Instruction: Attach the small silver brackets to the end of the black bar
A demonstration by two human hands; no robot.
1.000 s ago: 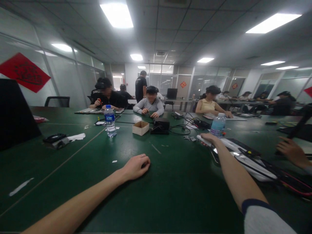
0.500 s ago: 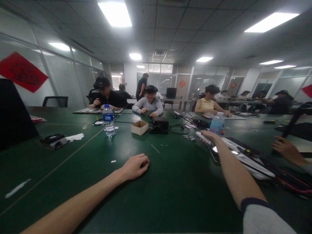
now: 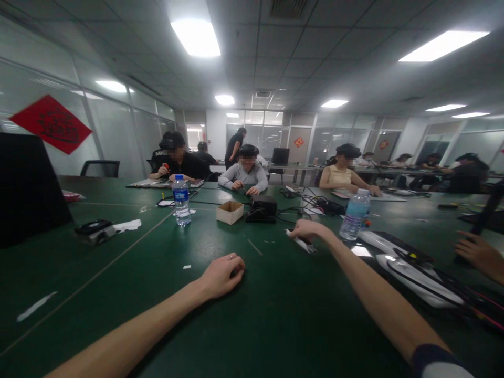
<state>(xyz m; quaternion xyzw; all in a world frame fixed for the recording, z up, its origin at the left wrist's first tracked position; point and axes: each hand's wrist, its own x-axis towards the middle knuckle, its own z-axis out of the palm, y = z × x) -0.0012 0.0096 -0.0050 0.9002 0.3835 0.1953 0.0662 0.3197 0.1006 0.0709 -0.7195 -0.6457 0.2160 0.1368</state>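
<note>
My left hand [image 3: 223,275] lies on the green tabletop [image 3: 252,325], its fingers loosely curled in and nothing visible in them; a ring is on one finger. Farther out to the right, my right hand [image 3: 309,230] is closed over a folded white sheet [image 3: 304,244], held low at the tabletop. Whether it is paper or cloth I cannot tell, and my fingers partly hide it. A small open cardboard box [image 3: 230,213] stands beyond my left hand, beside a black device [image 3: 261,210]. Right of my right hand is a clear water bottle [image 3: 355,216] with a blue label.
Another bottle [image 3: 181,202] stands left of the box. White equipment with cables [image 3: 417,278] lies right of my right forearm. A co-worker's hand [image 3: 478,254] is at the right edge. A black screen [image 3: 31,189] and a small dark device [image 3: 94,231] are at left.
My right hand has moved left with the white sheet, away from the equipment beside the bottle. My left hand keeps its place on the table. The view has shifted slightly.
</note>
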